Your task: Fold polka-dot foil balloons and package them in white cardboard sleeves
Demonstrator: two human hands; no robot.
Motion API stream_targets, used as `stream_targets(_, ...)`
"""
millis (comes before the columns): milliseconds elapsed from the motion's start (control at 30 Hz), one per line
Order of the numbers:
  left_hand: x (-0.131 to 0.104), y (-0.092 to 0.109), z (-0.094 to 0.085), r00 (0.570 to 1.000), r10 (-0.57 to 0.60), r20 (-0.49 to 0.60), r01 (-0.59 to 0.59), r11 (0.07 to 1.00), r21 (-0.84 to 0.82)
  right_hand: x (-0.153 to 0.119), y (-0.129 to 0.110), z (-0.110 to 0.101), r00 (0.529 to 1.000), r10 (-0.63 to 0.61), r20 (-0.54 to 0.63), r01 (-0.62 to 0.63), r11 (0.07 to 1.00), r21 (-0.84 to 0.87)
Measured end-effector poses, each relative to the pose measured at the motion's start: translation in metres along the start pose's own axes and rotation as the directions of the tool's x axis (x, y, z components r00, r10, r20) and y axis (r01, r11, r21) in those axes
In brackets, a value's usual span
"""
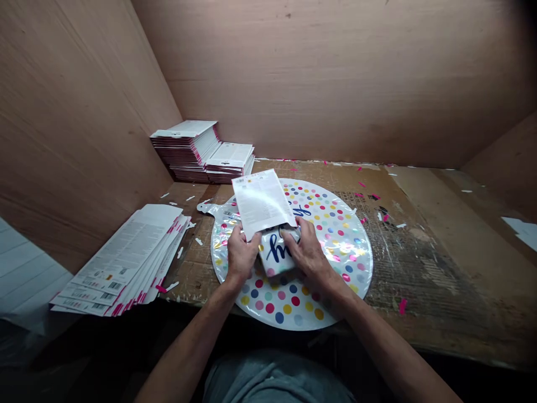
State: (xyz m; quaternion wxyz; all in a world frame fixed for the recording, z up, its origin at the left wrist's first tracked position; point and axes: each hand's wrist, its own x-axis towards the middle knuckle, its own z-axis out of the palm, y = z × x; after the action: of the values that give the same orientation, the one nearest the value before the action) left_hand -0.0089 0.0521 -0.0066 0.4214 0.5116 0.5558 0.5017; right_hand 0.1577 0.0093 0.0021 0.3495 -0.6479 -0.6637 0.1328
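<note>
A white printed packet (pixel 264 202) is held above a round foil balloon (pixel 293 308) with coloured dots, which lies flat on the cardboard surface. A folded dotted piece with dark blue lettering (pixel 274 257) sits at the packet's lower edge, partly inside or beneath it; which, I cannot tell. My left hand (pixel 242 253) grips the packet's lower left corner and the folded piece's left side. On the right, my right hand (pixel 309 251) holds the folded piece, its thumb on top and fingers near the packet's lower right corner.
Fanned white printed packets (pixel 126 257) lie at the left front edge. Stacked packets (pixel 180 148) stand in the back left corner, a lower stack (pixel 230 155) beside them. Pink and white scraps dot the cardboard (pixel 419 252). Wooden panels (pixel 314 78) rise behind and at both sides.
</note>
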Motion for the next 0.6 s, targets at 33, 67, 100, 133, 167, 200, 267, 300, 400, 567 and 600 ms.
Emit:
stream_targets(33, 0.002, -0.001, 0.002, 0.999, -0.023, -0.049, 0.022, 1.0, -0.016, -0.012, 0.0, 0.0, 0.991, -0.137, 0.0, 0.137, 0.99, -0.042)
stream_targets(67, 0.002, 0.0, 0.003, 0.996, -0.03, -0.081, 0.028, 0.999, -0.026, -0.025, 0.0, -0.001, 0.96, -0.279, 0.006, 0.278, 0.956, -0.098)
stream_targets(100, 0.0, 0.002, 0.002, 0.996, -0.023, -0.092, 0.02, 0.999, -0.037, -0.037, 0.0, 0.0, 0.916, -0.401, 0.016, 0.399, 0.904, -0.158)
stream_targets(133, -0.004, 0.005, 0.001, 0.998, -0.011, -0.067, 0.008, 0.999, -0.054, -0.048, 0.0, 0.0, 0.87, -0.492, 0.023, 0.485, 0.849, -0.207)
stream_targets(167, -0.009, 0.01, -0.001, 1.0, 0.002, -0.017, -0.003, 0.996, -0.089, -0.057, 0.0, -0.001, 0.834, -0.551, 0.022, 0.539, 0.806, -0.243)
stream_targets(200, -0.015, 0.015, -0.003, 0.998, 0.01, 0.06, -0.001, 0.989, -0.149, -0.063, 0.001, -0.001, 0.81, -0.587, 0.007, 0.568, 0.78, -0.264)
stream_targets(267, -0.025, 0.027, -0.007, 0.968, 0.001, 0.252, 0.078, 0.95, -0.303, -0.067, 0.002, -0.005, 0.778, -0.628, -0.021, 0.604, 0.757, -0.251)
stream_targets(300, -0.027, 0.032, -0.008, 0.945, -0.01, 0.328, 0.138, 0.919, -0.369, -0.067, 0.002, -0.007, 0.765, -0.644, -0.024, 0.622, 0.748, -0.229)
stream_targets(400, -0.025, 0.041, -0.003, 0.912, -0.049, 0.408, 0.263, 0.833, -0.487, -0.06, 0.001, -0.011, 0.728, -0.686, -0.002, 0.672, 0.714, -0.195)
stream_targets(567, -0.022, 0.033, 0.02, 0.903, -0.087, 0.42, 0.348, 0.721, -0.599, -0.048, -0.007, 0.006, 0.794, -0.607, 0.027, 0.591, 0.762, -0.265)
stream_targets(600, -0.026, 0.03, 0.024, 0.893, -0.095, 0.44, 0.379, 0.686, -0.62, -0.043, -0.009, 0.013, 0.834, -0.551, 0.028, 0.534, 0.795, -0.287)
